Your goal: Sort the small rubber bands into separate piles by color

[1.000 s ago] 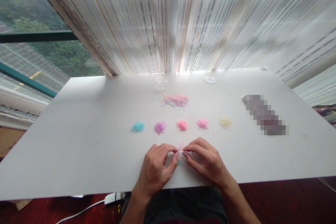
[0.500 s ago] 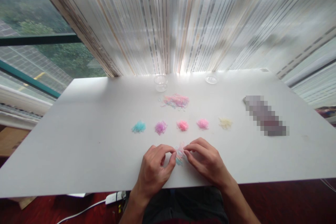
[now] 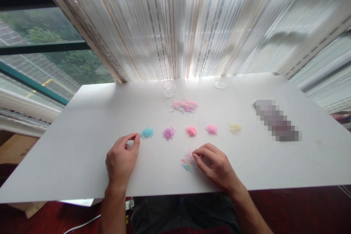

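My left hand (image 3: 123, 155) is at the left edge of the turquoise pile (image 3: 147, 132), thumb and forefinger pinched together; whatever they hold is too small to make out. Beside a small mixed-colour pile (image 3: 187, 164) near the front of the table, my right hand (image 3: 212, 162) also pinches, its fingertips touching the pile's right side. The piles look like tiny thin loops, perhaps rubber bands. In the same row as the turquoise one lie a purple pile (image 3: 169, 133), a coral-pink pile (image 3: 191, 131), a light pink pile (image 3: 212, 129) and a pale yellow pile (image 3: 235, 128).
A larger mixed pile (image 3: 184, 106) lies farther back on the white table (image 3: 82, 142). Behind it stand a clear plastic cup (image 3: 168, 88) and a clear lid (image 3: 220, 84). A blurred-out flat object (image 3: 276, 120) lies at the right. Striped curtains hang along the back edge.
My left hand has moved left and away from me, from the small mixed pile to the turquoise pile, still pinched. My right hand has stayed almost in place at the mixed pile.
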`<action>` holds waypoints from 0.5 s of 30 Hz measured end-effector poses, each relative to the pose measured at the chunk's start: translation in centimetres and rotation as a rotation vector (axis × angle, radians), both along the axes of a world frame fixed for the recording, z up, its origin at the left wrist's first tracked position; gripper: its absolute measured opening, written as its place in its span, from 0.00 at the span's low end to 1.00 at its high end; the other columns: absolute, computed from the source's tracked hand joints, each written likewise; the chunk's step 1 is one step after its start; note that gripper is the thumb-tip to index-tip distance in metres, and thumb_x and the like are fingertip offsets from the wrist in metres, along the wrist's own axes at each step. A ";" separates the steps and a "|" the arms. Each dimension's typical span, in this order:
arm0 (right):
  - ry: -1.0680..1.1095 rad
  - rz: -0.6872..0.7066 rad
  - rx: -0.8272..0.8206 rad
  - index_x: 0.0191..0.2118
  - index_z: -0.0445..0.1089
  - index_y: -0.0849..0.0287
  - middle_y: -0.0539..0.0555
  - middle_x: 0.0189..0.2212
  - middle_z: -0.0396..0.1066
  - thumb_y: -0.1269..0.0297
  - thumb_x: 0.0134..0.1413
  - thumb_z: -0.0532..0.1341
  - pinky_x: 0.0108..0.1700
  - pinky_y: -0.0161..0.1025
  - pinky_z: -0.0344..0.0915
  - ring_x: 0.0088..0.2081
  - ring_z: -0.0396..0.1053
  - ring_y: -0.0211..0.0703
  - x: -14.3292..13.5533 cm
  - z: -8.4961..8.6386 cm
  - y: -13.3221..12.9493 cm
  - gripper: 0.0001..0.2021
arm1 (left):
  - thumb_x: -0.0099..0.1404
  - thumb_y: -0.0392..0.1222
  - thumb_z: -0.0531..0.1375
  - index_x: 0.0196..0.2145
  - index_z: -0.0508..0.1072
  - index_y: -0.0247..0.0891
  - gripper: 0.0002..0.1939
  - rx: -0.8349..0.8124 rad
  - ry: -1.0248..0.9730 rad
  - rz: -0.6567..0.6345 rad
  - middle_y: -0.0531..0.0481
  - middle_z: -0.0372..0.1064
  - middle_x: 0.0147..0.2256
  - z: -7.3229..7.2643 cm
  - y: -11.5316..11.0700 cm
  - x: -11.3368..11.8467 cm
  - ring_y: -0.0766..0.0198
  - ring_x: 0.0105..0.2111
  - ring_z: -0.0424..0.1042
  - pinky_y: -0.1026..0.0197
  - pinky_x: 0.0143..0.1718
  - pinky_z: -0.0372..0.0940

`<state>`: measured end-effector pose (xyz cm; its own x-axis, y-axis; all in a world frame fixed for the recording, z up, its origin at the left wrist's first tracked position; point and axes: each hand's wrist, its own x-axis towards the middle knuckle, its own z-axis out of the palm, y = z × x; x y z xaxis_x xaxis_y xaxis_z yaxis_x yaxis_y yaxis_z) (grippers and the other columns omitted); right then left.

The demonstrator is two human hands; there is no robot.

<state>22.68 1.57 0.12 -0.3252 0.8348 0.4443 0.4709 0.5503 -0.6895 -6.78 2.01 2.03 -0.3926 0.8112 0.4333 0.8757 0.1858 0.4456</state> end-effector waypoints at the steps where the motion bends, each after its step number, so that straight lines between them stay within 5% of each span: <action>1: -0.001 0.001 -0.001 0.39 0.74 0.55 0.54 0.33 0.74 0.71 0.66 0.60 0.37 0.40 0.71 0.34 0.73 0.43 0.0 0.0 0.0 0.06 | 0.66 0.45 0.63 0.38 0.83 0.41 0.09 -0.028 -0.003 0.010 0.52 0.73 0.26 -0.1 0.0 0.1 0.62 0.24 0.68 0.62 0.30 0.61; 15: -0.008 -0.002 -0.001 0.39 0.74 0.55 0.53 0.32 0.74 0.70 0.67 0.60 0.37 0.40 0.71 0.34 0.73 0.43 0.1 -0.2 0.0 0.06 | 0.67 0.48 0.60 0.46 0.80 0.39 0.16 -0.188 -0.067 0.007 0.49 0.76 0.30 -0.1 0.2 -0.9 0.57 0.30 0.75 0.59 0.35 0.67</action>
<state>22.79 1.55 -0.05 -0.3275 0.8359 0.4404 0.4776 0.5487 -0.6862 -7.67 2.22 1.95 -0.4213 0.8726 0.2469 0.8436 0.2771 0.4600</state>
